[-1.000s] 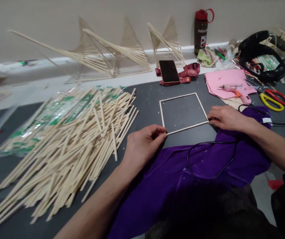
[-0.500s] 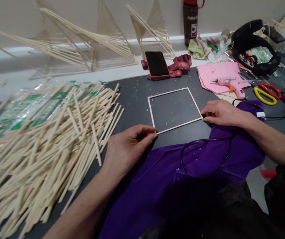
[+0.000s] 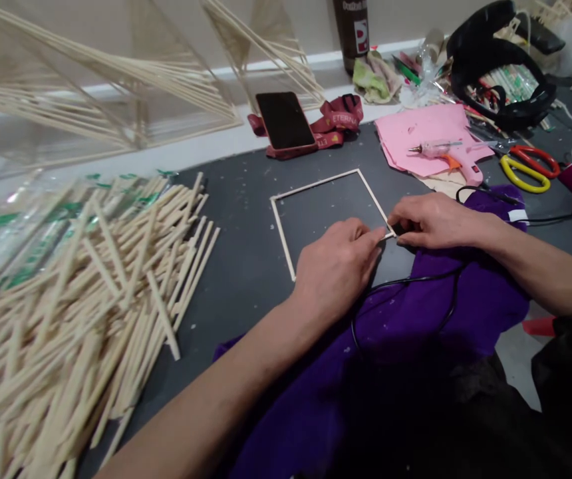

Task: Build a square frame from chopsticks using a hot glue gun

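Observation:
A square frame of thin wooden sticks lies flat on the dark grey table. My left hand reaches across its near side, with thumb and fingers pinched on the near stick close to the right corner. This hand covers most of the near stick and part of the near left corner. My right hand pinches the same frame at its near right corner, just beside the left fingertips. Under both forearms and in front of the frame spreads a purple cloth, with a black cord across it.
Loose wooden sticks form a big pile at the left, beside plastic-wrapped packs. A phone rests on a red lanyard at the back. Rightward are a pink glue gun on pink sheets, scissors and a dark bottle.
My left hand has moved right along the near stick, from the near left corner to beside my right hand. The right hand stays at its corner. The camera view has shifted somewhat.

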A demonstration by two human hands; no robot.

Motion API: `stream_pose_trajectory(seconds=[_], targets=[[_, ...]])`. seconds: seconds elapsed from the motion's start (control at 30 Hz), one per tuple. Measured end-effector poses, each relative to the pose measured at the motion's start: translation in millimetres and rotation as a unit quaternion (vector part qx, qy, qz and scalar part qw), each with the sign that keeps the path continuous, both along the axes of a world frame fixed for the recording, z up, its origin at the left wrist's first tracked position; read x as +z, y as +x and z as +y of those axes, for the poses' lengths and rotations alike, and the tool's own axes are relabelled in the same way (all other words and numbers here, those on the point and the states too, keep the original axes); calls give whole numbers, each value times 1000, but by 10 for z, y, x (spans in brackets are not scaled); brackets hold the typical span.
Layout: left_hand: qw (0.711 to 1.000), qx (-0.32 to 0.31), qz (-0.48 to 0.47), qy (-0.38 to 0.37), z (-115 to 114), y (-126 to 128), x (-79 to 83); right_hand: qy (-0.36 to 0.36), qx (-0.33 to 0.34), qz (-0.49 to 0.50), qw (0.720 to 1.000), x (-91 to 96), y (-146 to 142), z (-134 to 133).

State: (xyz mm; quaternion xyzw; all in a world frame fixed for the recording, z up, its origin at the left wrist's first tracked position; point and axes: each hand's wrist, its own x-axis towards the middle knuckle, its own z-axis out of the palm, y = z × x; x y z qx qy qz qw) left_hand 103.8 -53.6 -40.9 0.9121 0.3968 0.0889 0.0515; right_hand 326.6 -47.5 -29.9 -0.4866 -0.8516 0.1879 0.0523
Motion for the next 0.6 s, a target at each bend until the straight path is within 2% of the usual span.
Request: stream_pose_trajectory(seconds=[0.13, 0.3, 0.6], targets=[[1000, 17, 10, -9, 36, 63, -93, -3, 5, 9, 1000, -11, -4, 6], [999, 29, 8, -17, 28, 59, -113, 4, 20, 29, 999, -30, 9, 12], [1000, 9, -14, -7, -13, 69, -156, 7, 19, 39, 999, -60, 24, 19]])
